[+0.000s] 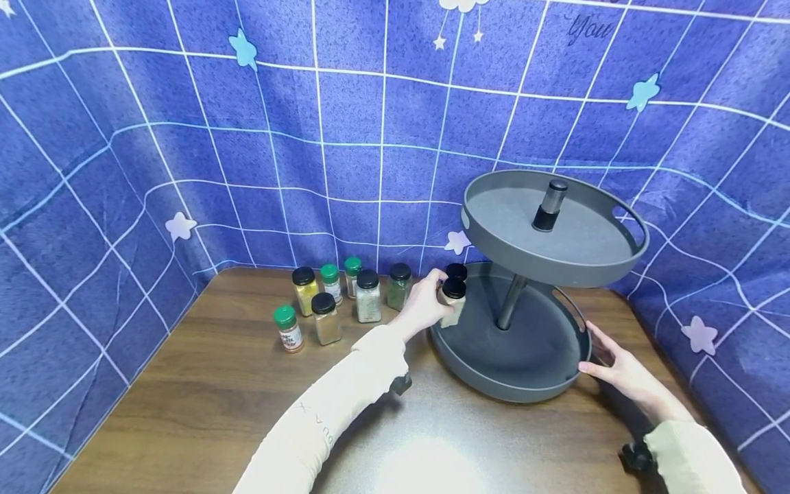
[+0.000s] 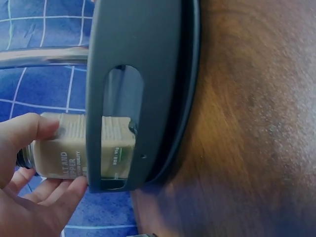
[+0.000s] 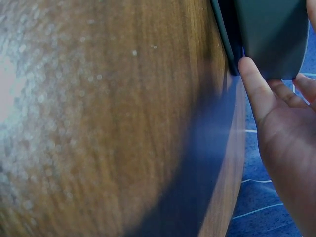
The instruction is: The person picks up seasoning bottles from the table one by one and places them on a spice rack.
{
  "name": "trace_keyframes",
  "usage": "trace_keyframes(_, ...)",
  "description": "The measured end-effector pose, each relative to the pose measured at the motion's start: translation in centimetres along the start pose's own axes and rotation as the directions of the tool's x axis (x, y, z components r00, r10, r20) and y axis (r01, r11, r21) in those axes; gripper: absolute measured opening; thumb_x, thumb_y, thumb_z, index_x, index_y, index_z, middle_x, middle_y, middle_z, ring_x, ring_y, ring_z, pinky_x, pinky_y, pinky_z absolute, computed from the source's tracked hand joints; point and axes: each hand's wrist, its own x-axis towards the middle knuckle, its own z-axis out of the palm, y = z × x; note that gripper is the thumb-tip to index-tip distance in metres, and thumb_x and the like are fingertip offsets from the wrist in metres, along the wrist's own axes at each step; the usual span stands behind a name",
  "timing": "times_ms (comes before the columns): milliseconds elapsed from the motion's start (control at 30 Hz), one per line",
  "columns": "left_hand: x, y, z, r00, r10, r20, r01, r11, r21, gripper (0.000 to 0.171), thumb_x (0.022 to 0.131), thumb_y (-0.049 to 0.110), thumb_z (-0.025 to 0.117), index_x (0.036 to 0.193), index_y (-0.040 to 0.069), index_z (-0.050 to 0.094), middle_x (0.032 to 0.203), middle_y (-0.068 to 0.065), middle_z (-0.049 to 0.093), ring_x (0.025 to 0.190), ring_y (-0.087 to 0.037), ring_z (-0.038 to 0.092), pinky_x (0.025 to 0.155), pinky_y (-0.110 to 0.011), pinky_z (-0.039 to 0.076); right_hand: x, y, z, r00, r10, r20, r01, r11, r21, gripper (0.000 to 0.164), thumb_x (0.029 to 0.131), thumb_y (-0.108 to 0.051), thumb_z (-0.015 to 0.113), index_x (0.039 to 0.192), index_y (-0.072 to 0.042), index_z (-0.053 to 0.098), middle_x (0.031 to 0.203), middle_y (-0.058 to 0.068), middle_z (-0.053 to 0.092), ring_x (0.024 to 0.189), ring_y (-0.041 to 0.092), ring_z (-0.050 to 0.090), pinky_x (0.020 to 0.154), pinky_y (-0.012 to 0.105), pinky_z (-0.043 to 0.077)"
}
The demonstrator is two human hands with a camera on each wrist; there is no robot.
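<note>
My left hand (image 1: 426, 302) grips a square spice jar (image 1: 453, 310) with a black lid and pale tan contents, at the left side of the lower tier of a dark grey two-tier turntable (image 1: 518, 387). In the left wrist view, lettering ending in "AND PEPPER" shows on the jar (image 2: 64, 153), and its base is visible through the handle slot in the tray wall. Another black-lidded jar (image 1: 457, 271) stands just behind, mostly hidden. My right hand (image 1: 623, 374) touches the lower tier's outer wall on the right, thumb and fingers spread along it (image 3: 281, 128).
Left of the turntable stand several spice jars: a green herb jar (image 1: 399, 288), a pale jar (image 1: 368, 298), a tan jar (image 1: 326, 319), a yellow one (image 1: 305, 291) and green-capped ones (image 1: 289, 329). The upper tier (image 1: 555, 264) overhangs the lower. A blue patterned curtain (image 1: 345, 165) encloses the wooden table (image 1: 204, 384).
</note>
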Motion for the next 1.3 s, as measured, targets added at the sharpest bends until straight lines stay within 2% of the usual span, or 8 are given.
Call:
trace_keyframes(300,-0.2,-0.3,0.2,1.0,-0.021,-0.017,0.021,1.0,-0.018,0.052,0.066,0.011,0.08,0.111,0.008,0.054,0.098,-0.008,0.066,0.088,-0.021,0.061,0.077,-0.031,0.049,0.0,-0.2,0.0,1.0,-0.001,0.003,0.001,1.0,0.003,0.082,0.09,-0.014,0.064,0.151,-0.006,0.01,0.146,0.034,0.025,0.126,0.055,0.029,0.082,-0.001,0.029)
trace_keyframes(600,-0.5,-0.6,0.3,0.999,-0.017,-0.028,0.016,1.0,-0.025,0.054,0.068,0.011,0.078,0.116,0.006,0.055,0.103,-0.009,0.067,0.09,-0.021,0.063,0.079,-0.031,0.05,0.1,0.0,0.1,1.0,-0.024,-0.006,0.024,1.0,-0.006,0.081,0.09,-0.013,0.063,0.151,-0.007,0.01,0.146,0.034,0.025,0.126,0.055,0.029,0.084,-0.002,0.029)
trace_keyframes(700,-0.9,-0.5,0.1,0.999,-0.033,-0.014,0.032,0.998,-0.057,0.057,0.07,0.013,0.077,0.121,0.004,0.054,0.111,-0.01,0.067,0.101,-0.022,0.063,0.088,-0.033,0.049,0.1,0.2,0.2,0.999,-0.037,-0.013,0.037,0.999,-0.007,0.08,0.09,-0.013,0.064,0.151,-0.007,0.012,0.145,0.034,0.027,0.131,0.021,0.04,0.084,-0.002,0.029)
trace_keyframes(767,-1.3,-0.3,-0.1,0.999,-0.041,0.003,0.041,0.996,-0.082,0.062,0.071,0.016,0.077,0.126,0.003,0.052,0.12,-0.011,0.064,0.11,-0.023,0.06,0.095,-0.034,0.046,0.0,0.4,0.3,0.998,-0.063,-0.024,0.062,0.998,-0.008,0.08,0.089,-0.012,0.064,0.15,-0.005,0.013,0.143,0.036,0.029,0.122,-0.004,0.04,0.085,-0.002,0.029)
trace_keyframes(833,-1.9,0.0,-0.3,0.999,-0.043,0.024,0.045,0.992,-0.116,0.069,0.071,0.019,0.078,0.131,0.001,0.048,0.126,-0.013,0.06,0.117,-0.026,0.056,0.101,-0.036,0.043,0.0,0.5,0.4,0.996,-0.088,-0.035,0.088,0.996,-0.005,0.079,0.089,-0.011,0.064,0.15,-0.002,0.015,0.141,0.038,0.03,0.109,-0.021,0.034,0.085,-0.002,0.029)
trace_keyframes(933,-2.7,0.3,-0.6,0.998,-0.05,0.045,0.056,0.989,-0.136,0.08,0.072,0.026,0.079,0.138,0.001,0.042,0.135,-0.014,0.053,0.125,-0.027,0.05,0.105,-0.037,0.039,0.1,0.7,0.5,0.993,-0.111,-0.042,0.112,0.994,0.002,0.078,0.088,-0.009,0.064,0.149,0.0,0.015,0.14,0.04,0.03,0.107,-0.023,0.034,0.086,-0.002,0.029)
trace_keyframes(1100,-4.2,0.8,-1.0,0.995,-0.083,0.051,0.09,0.984,-0.152,0.09,0.073,0.036,0.078,0.143,0.001,0.034,0.144,-0.014,0.042,0.133,-0.028,0.038,0.11,-0.041,0.032,0.0,0.8,0.5,0.994,-0.099,-0.037,0.099,0.995,-0.011,0.079,0.089,-0.011,0.064,0.149,-0.002,0.014,0.141,0.038,0.029,0.107,-0.024,0.032,0.085,-0.002,0.028)
trace_keyframes(1300,-6.0,0.9,-0.8,0.993,-0.11,0.049,0.117,0.976,-0.183,0.095,0.071,0.036,0.079,0.143,-0.003,0.03,0.146,-0.02,0.037,0.135,-0.032,0.034,0.111,-0.044,0.03,0.0,0.5,0.3,0.997,-0.072,-0.019,0.072,0.997,0.0,0.08,0.089,-0.013,0.064,0.15,-0.004,0.013,0.144,0.036,0.027,0.109,-0.022,0.032,0.085,-0.002,0.029)
